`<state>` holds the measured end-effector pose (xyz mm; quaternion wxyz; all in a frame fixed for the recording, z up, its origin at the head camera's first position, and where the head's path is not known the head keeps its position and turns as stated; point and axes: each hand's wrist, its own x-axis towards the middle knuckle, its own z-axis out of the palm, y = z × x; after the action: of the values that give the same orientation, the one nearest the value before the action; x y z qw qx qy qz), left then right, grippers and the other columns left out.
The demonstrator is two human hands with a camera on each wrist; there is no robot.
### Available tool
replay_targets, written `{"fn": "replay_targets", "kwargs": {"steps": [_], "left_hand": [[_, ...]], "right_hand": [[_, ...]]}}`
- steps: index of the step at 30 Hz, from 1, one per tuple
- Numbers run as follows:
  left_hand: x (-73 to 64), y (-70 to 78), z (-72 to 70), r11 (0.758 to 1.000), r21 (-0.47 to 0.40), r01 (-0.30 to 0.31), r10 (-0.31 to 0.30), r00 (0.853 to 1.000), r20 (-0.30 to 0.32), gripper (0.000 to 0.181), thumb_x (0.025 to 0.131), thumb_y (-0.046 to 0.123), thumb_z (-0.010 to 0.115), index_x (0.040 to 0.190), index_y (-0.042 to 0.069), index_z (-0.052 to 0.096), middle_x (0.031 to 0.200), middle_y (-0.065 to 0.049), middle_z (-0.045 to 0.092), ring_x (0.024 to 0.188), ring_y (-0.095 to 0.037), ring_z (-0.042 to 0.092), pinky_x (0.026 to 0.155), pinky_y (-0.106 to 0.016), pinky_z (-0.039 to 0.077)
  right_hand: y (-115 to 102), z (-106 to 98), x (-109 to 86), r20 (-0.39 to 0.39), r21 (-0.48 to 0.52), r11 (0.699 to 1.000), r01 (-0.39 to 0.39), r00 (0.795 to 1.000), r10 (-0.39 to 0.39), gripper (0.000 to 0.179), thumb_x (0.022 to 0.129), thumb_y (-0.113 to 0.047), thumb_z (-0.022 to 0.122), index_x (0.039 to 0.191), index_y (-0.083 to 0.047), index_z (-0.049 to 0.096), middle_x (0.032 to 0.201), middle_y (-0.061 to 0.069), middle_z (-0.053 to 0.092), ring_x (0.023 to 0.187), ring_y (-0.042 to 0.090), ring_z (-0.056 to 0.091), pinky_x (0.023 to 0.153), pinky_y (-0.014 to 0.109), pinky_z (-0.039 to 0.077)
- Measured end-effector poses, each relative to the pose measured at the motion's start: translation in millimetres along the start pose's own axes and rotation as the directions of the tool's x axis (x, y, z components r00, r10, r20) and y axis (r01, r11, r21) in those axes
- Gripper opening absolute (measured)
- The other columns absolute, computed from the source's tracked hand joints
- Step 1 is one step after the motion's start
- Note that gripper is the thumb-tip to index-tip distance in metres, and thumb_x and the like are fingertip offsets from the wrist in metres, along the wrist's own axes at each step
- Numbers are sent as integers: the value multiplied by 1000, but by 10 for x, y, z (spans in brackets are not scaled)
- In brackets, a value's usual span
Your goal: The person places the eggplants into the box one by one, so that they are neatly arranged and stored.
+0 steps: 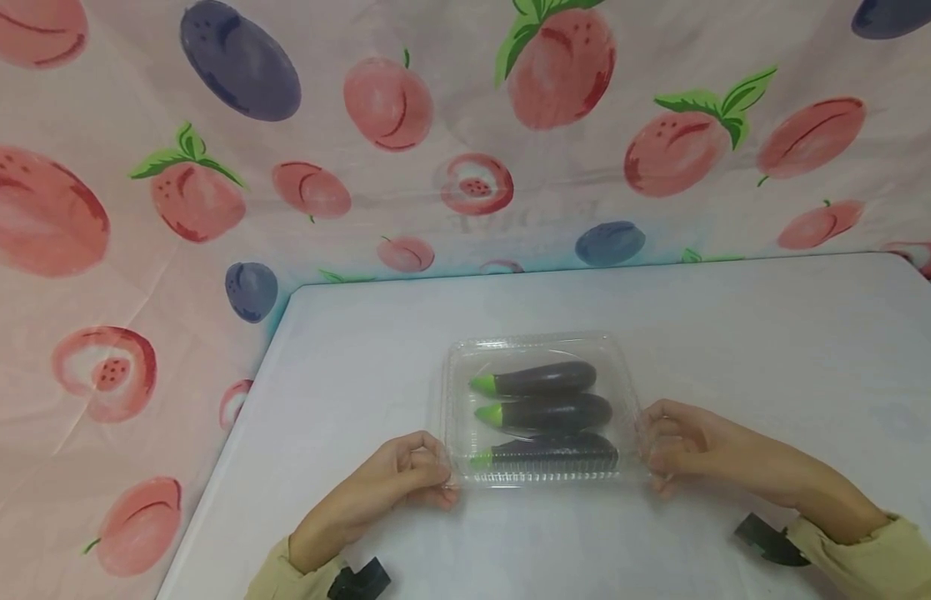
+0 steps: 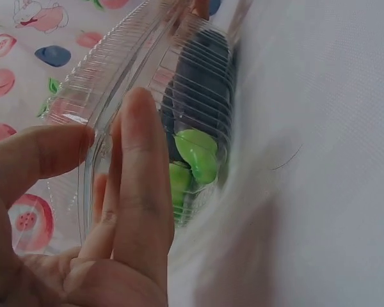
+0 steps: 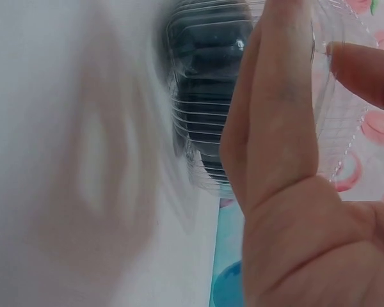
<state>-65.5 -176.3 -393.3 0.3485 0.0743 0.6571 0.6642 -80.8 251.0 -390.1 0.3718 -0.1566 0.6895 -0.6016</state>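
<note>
A clear plastic clamshell box (image 1: 536, 340) with its lid down is at the middle of the white table. Inside lie three eggplants, an upper one (image 1: 548, 379), a middle one (image 1: 555, 412) and a lower one (image 1: 558, 451), their green stem ends to the left. My left hand (image 1: 401, 475) pinches the box's left rim; in the left wrist view the thumb is on one side of it and the fingers on the other. On the opposite rim, my right hand (image 1: 693, 446) holds on with thumb and fingers. Ridged plastic partly blurs the lower eggplant.
The white table (image 1: 345, 358) reaches back to a fruit-printed cloth (image 1: 405, 208), which also hangs along the left side. Black straps, left (image 1: 360, 579) and right (image 1: 768, 540), show near the sleeves. A blue round shape (image 3: 229, 284) is partly visible in the right wrist view.
</note>
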Motion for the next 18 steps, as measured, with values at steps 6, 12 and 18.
{"fn": "replay_targets", "kwargs": {"steps": [6,12,18], "left_hand": [[18,-10,14,999,35,-29,29,999,-24,16,95,11,65,101,3,52,84,-1,73,84,-15,71,87,-30,59],[26,-9,28,999,43,-32,34,999,-37,16,94,8,63,103,1,52,83,1,74,81,-12,71,86,-29,59],[31,-2,36,1000,21,-3,4,999,-46,12,93,8,63,99,3,54,84,-1,73,83,-14,71,85,-30,60]], "right_hand": [[-13,7,11,5,-1,1000,8,1000,-8,38,101,-7,53,132,6,37,119,22,56,92,30,68,82,41,61],[-34,6,5,-13,-26,1000,-17,1000,17,41,100,-10,54,133,5,36,126,22,53,91,33,69,83,35,59],[-24,2,7,-1,-12,1000,-10,1000,10,40,100,-9,53,132,7,36,123,23,54,92,32,68,83,39,60]]}}
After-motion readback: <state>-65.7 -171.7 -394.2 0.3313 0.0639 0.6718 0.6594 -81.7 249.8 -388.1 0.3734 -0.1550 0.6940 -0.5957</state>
